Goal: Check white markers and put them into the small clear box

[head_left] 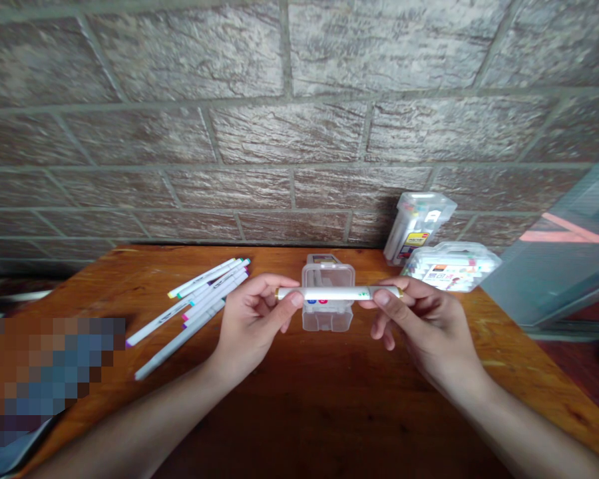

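Observation:
A white marker [337,293] with yellowish ends is held level in the air between both hands. My left hand [257,313] pinches its left end between thumb and fingers. At the right end, my right hand [419,319] grips it the same way, with the lower fingers loosely curled. Behind the marker, a clear plastic case [328,321] stands on the wooden table, partly covered by it; red and blue dots show on the case. Several white markers [199,299] with coloured ends lie in a loose pile left of my left hand.
A tall clear box of markers [416,226] stands at the back right, beside a wider clear case [454,266] with a printed label. A brick wall [289,133] rises behind the wooden table [289,412]. A pixelated, dark-edged object [44,392] lies at the left.

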Demonstrator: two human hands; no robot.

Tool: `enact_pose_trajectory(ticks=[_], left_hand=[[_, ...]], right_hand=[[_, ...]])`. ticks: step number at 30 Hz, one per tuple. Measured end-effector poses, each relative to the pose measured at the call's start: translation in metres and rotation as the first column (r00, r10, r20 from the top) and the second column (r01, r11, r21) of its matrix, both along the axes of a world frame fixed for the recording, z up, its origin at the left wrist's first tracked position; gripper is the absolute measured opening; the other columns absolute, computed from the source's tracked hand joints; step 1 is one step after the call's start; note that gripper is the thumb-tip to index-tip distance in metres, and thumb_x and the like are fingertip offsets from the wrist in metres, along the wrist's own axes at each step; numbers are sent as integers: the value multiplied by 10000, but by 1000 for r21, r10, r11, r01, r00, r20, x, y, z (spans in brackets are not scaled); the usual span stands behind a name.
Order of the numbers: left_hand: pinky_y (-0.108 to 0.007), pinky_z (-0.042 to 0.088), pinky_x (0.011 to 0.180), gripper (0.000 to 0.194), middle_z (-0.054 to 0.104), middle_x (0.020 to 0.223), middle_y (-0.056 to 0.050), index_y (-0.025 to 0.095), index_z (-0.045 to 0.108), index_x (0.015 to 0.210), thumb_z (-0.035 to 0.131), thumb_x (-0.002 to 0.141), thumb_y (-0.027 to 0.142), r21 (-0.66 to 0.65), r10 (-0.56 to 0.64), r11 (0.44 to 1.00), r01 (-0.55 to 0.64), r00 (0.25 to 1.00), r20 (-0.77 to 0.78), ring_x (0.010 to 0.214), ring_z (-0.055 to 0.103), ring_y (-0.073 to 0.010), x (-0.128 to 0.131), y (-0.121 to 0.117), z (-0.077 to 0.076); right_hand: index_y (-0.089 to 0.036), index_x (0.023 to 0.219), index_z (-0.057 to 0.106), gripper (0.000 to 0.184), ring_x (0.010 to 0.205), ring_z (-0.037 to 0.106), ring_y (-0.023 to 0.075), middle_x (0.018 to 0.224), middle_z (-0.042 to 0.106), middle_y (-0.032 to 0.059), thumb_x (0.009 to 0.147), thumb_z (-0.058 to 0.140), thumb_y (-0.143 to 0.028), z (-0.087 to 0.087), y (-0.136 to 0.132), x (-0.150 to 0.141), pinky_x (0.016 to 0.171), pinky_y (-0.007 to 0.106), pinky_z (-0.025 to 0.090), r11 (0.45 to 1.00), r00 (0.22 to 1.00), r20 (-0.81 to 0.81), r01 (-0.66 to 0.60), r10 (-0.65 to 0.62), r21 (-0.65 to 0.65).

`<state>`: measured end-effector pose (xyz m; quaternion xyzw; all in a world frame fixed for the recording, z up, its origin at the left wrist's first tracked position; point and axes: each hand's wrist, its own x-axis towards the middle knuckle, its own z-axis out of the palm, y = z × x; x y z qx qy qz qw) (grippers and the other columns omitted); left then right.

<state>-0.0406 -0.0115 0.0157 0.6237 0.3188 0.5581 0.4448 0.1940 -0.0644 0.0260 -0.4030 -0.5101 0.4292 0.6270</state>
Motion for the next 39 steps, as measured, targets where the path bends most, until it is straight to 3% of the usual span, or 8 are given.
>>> enact_pose_trajectory(ticks=[4,13,31,39], left_hand=[[-174,404,431,122,673,601,23,150,745,893,826,854,233,18,22,1000,-22,999,-39,446,543,-78,1,-1,1],[-174,387,418,132,676,611,33,156,738,854,845,781,132,78,31,997,-29,999,-22,447,527,-68,3,-3,4],[-212,392,439,194,649,560,32,176,738,864,869,809,308,47,50,998,-48,998,-39,454,525,-99,3,-3,7],[-193,372,415,149,688,617,23,167,747,853,869,781,213,50,31,998,-31,1000,-1,446,516,-78,3,-3,7]], right_hand=[[-173,876,783,184,398,605,93,563,738,13,861,894,-320,-1,-1,0,382,151,499,1000,999,47,25,-25,13],[-172,907,741,248,408,612,95,584,738,2,821,921,-321,-3,-5,-4,400,166,507,994,989,99,107,-106,-14],[-181,877,766,286,442,645,136,598,748,26,748,968,-335,3,-3,-2,387,195,525,999,998,55,34,-32,-29],[-181,924,752,334,369,592,122,559,734,3,738,976,-345,-5,-2,-3,355,203,490,997,993,81,83,-83,7]])
